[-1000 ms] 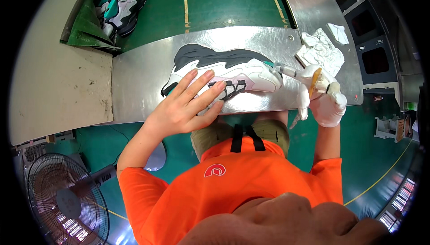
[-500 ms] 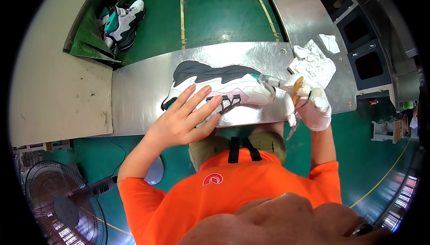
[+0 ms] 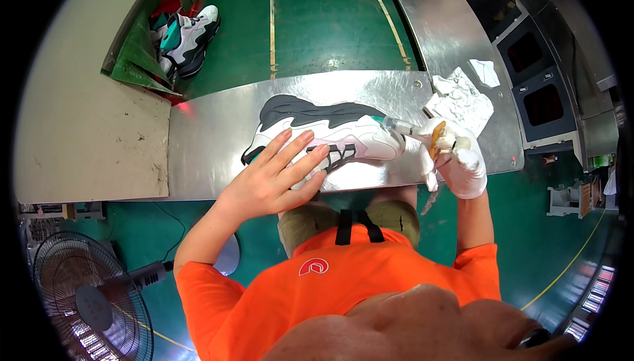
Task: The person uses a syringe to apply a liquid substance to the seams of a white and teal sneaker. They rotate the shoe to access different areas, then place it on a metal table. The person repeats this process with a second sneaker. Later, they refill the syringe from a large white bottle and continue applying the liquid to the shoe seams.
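A white, black and pale pink sneaker (image 3: 370, 138) lies on its side on the metal table, its dark sole turned away from me. My bare left hand (image 3: 271, 175) rests on its upper beside the laces, fingers spread and stretched out. My right hand (image 3: 456, 166), in a white glove, is closed around a clear syringe (image 3: 401, 127). The syringe's teal tip touches or nearly touches the toe end, where sole and upper meet. Among the gloved fingers shows a tan strip (image 3: 436, 139), its kind unclear. Below them pokes out a thin greyish thing (image 3: 430, 201), blurred.
Crumpled white cloth (image 3: 462, 103) and a small white piece (image 3: 485, 72) lie right of the sneaker. Beyond the metal table (image 3: 211, 136) runs a green belt (image 3: 317, 24). More sneakers (image 3: 191, 41) come through green flaps (image 3: 135, 64) at far left. A fan (image 3: 92, 301) stands lower left.
The sneakers among the flaps have shifted slightly, and red now shows behind the flaps. The view has tilted a little. My hands and the syringe hold nearly the same pose.
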### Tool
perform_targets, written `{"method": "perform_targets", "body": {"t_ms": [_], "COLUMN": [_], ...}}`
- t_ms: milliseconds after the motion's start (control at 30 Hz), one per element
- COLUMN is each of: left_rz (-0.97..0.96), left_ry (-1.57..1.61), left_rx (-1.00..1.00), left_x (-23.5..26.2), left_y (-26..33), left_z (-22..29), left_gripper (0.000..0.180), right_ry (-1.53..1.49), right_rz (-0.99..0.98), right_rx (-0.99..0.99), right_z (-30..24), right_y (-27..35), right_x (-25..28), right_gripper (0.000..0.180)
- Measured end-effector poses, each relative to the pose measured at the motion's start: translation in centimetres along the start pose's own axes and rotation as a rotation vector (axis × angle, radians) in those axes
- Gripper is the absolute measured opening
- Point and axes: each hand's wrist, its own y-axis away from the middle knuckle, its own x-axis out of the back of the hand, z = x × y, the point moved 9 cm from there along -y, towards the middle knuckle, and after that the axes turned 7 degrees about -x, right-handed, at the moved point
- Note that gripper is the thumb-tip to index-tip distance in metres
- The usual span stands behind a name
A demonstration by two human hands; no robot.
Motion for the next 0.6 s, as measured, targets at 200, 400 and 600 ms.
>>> {"method": "perform_targets", "body": {"t_ms": [200, 400, 600], "left_rz": [-0.018, -0.030, -0.049], "left_ry": [-0.026, -0.032, -0.026], "left_rx": [-0.006, -0.004, -0.001], "left_x": [-0.2, -0.2, -0.3], "left_y": [0.0, 0.1, -0.1], "left_z": [0.0, 0.1, -0.1], "left_gripper": [0.029, 0.028, 0.029], "right_ry": [0.003, 0.023, 0.031], "right_rz": [-0.002, 0.041, 0.064], "right_rx": [0.007, 0.026, -0.010], "right_z": [-0.1, 0.2, 0.5], "right_y": [0.1, 0.3, 0.7], "right_x": [0.2, 1.1, 2.1], "right_gripper": [0.064, 0.064, 0.058]}}
